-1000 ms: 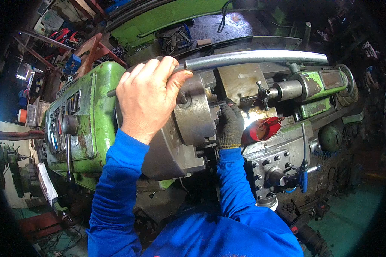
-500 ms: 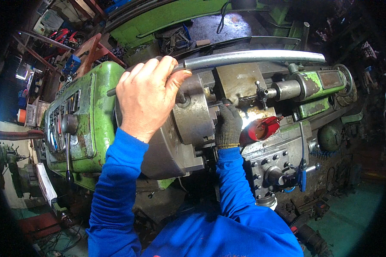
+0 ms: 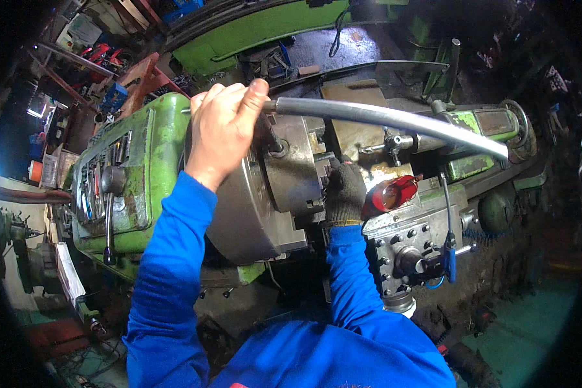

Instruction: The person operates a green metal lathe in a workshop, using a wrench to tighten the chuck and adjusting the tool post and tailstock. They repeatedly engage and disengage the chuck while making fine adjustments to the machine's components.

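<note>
My bare left hand (image 3: 226, 132) is closed around the crossbar of a chuck key (image 3: 270, 132), whose stem stands in a socket of the lathe chuck (image 3: 294, 165). A long grey metal pipe (image 3: 381, 115) extends rightward from that crossbar, beside my thumb. My right hand (image 3: 344, 192), in a dark knitted glove, is at the chuck jaws (image 3: 322, 173) with its fingers bent. By its fingertips a short metal rod (image 3: 324, 156) shows between the jaws; the grip on it is partly hidden.
The green lathe headstock (image 3: 168, 136) with a lever (image 3: 109, 223) is at left. A red cup (image 3: 398, 193) sits right of my glove. Beyond are the tailstock (image 3: 462, 123) and a drill bit (image 3: 372, 149). The carriage (image 3: 404, 249) with handles is nearer.
The pipe's far right end has swung toward me, and the chuck key has turned with it. My left hand has shifted slightly; my right hand stays at the jaws.
</note>
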Motion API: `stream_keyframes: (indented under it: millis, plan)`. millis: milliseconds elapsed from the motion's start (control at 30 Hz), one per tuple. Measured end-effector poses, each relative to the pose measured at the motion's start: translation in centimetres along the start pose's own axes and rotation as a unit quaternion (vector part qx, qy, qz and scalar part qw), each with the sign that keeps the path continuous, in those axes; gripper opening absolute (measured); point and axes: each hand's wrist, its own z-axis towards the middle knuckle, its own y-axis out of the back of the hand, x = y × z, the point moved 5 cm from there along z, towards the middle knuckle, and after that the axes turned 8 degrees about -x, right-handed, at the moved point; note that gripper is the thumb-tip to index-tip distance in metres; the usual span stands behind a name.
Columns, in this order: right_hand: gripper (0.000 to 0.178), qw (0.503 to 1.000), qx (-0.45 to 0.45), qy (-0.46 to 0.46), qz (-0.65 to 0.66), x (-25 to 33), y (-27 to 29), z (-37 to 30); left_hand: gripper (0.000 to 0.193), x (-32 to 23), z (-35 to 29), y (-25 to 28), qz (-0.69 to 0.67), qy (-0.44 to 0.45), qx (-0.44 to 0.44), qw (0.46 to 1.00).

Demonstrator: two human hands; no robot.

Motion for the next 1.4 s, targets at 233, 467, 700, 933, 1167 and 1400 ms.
stream_keyframes:
  millis: [233,467,700,933,1167,1400]
  plan:
    - [0.024,0.946,-0.034,-0.202,0.252,-7.6,-4.0,-6.1,0.065,5.5,3.7,-3.2,-0.066,0.104,0.122,0.985]
    - [0.036,0.83,-0.002,-0.438,0.345,0.1,4.9,-5.5,0.086,2.9,9.0,-5.4,0.267,0.118,0.358,0.887]
    - [0.032,0.859,0.065,-0.377,0.341,2.7,7.5,-6.9,0.085,-9.6,5.7,-6.1,0.114,-0.23,0.427,0.867]
    - [0.028,0.827,0.033,-0.351,0.439,7.0,12.9,-5.7,0.087,-8.7,1.2,-0.6,0.15,-0.144,0.371,0.905]
    - [0.037,0.932,-0.157,0.003,0.328,14.3,19.6,5.7,0.074,-3.9,-2.8,1.1,0.263,0.032,0.161,0.951]
    - [0.057,0.964,-0.102,0.237,0.056,17.9,15.3,21.7,0.051,-4.4,-1.5,2.1,0.258,0.121,0.083,0.955]
